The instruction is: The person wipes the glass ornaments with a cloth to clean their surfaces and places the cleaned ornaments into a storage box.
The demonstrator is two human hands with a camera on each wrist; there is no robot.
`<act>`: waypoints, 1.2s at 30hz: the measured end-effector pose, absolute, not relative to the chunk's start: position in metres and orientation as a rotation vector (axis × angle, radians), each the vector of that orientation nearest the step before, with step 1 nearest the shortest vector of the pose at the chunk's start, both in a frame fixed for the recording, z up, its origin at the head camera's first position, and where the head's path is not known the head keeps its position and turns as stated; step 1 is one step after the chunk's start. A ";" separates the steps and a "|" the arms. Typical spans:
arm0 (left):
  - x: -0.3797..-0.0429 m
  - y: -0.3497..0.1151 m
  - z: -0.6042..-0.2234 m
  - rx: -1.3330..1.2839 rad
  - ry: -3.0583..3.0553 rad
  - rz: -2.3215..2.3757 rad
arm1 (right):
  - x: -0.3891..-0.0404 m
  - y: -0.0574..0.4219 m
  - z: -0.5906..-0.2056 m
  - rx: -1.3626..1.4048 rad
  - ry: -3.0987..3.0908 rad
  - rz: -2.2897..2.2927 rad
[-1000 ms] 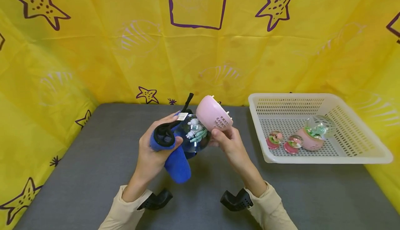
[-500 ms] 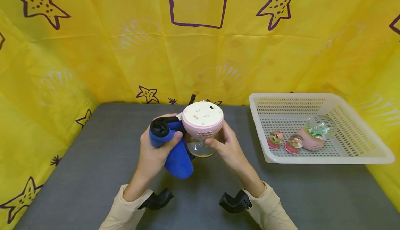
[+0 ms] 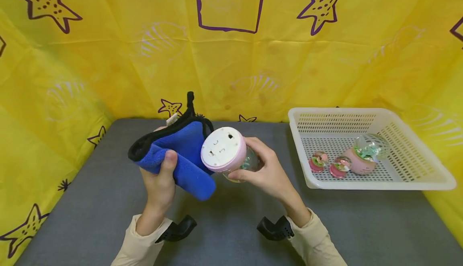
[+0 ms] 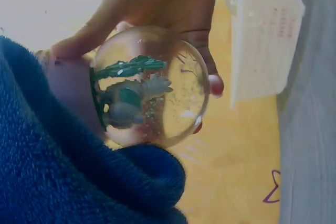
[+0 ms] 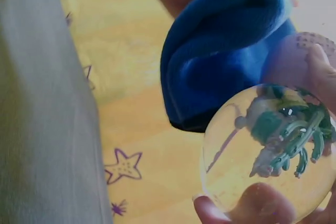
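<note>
My right hand [image 3: 269, 169] grips a snow globe [image 3: 222, 147] by its clear dome. The globe lies tipped over, its pink base pointing left and the white underside facing the head camera. Inside the dome [image 4: 184, 98], a grey figure and green plant shapes show in the left wrist view. In my left hand [image 3: 159, 187] is a blue cloth [image 3: 191, 153] with black edging and a small white tag, bunched between thumb and fingers. The cloth [image 5: 226, 66] is right beside the pink base; whether they touch I cannot tell. The cloth hides most of my left fingers.
A white perforated basket [image 3: 376, 185] stands on the right of the grey table [image 3: 94, 201]. It holds a larger pink-based snow globe [image 3: 361, 159] on its side and two small globes, one a red-based globe [image 3: 338, 168]. A yellow patterned sheet [image 3: 231, 65] hangs behind.
The globe has turned from upside down to tipped left. My right hand has shifted from the base to the dome. My left hand has drawn the cloth left, off the dome, and it spreads wider.
</note>
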State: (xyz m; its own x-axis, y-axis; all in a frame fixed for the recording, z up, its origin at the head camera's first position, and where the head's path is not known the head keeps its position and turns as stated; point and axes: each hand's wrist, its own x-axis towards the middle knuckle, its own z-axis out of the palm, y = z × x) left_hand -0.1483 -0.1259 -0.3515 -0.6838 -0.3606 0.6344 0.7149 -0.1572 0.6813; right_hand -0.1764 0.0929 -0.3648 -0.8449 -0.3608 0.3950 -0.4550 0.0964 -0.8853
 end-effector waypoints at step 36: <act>-0.160 -0.128 -0.359 -0.477 -1.926 -1.491 | -0.179 0.094 -0.365 0.631 -2.122 1.748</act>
State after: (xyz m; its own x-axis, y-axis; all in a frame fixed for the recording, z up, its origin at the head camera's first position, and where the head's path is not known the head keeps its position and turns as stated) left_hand -0.1595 -0.1282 -0.3591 -0.7241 -0.1013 0.6823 0.6352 0.2877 0.7168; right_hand -0.1793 0.0943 -0.3654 -0.8511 -0.1326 0.5079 -0.5239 0.1541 -0.8377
